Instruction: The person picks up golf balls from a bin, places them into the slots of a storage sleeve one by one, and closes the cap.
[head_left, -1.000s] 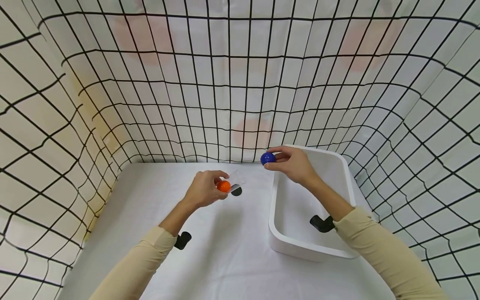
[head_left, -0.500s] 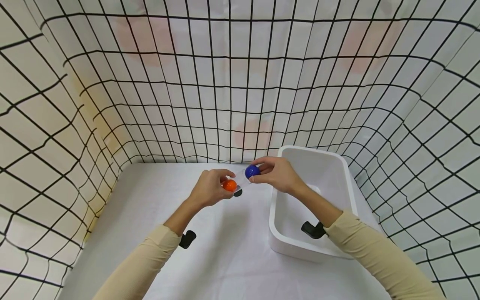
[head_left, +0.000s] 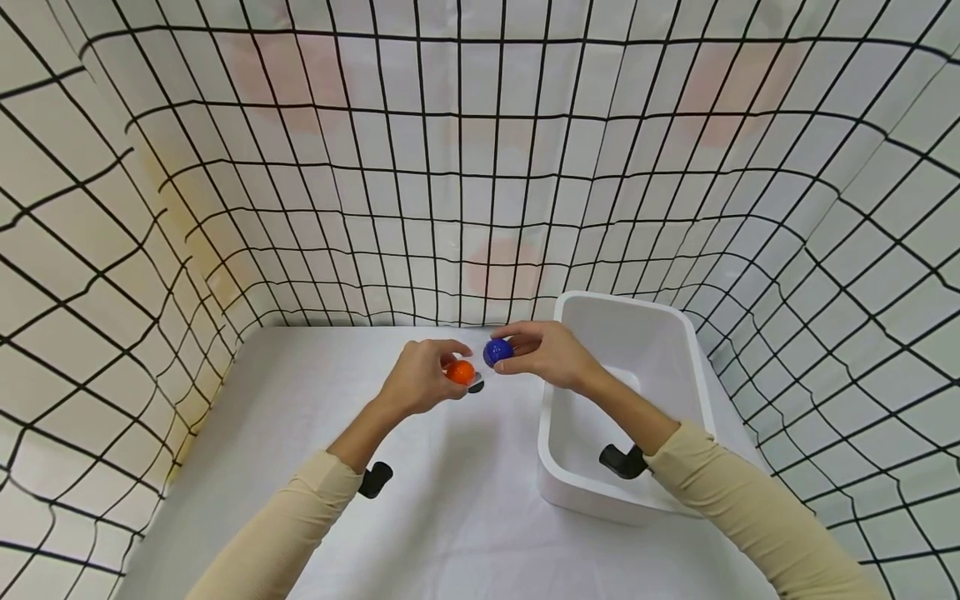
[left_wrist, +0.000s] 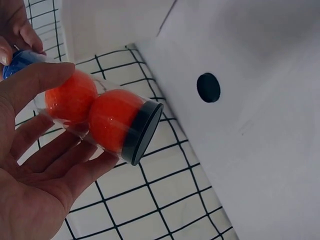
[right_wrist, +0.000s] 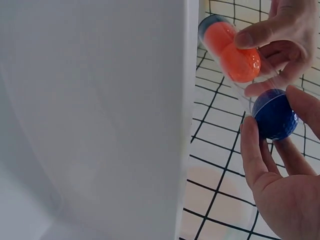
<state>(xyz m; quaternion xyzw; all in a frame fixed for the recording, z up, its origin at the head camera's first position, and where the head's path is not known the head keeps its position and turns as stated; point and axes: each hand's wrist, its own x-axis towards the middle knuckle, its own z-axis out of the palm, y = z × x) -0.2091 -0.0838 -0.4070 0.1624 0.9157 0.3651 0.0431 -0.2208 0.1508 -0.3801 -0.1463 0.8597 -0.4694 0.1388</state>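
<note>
My left hand (head_left: 423,377) grips a clear plastic tube (left_wrist: 142,132) with a black end, its thumb on one side and fingers along the other. Two orange golf balls (left_wrist: 116,116) sit together at that black end. Between the thumb and fingers of my right hand (head_left: 551,354) is a blue golf ball (right_wrist: 275,115). In the right wrist view the ball is at the tube's open mouth, partly overlapped by the clear wall. The tube is tilted and held above the table, its clear wall hardly visible in the head view.
To the right stands a white bin (head_left: 550,433), under my right forearm. A round black disc (left_wrist: 208,87) lies on the white table (head_left: 450,533). Black netting (head_left: 420,192) closes in the back and both sides.
My right hand has brought the blue golf ball leftward and down from over the bin's rim to the tube's mouth. The left hand, still gripping the tube, has shifted slightly right.
</note>
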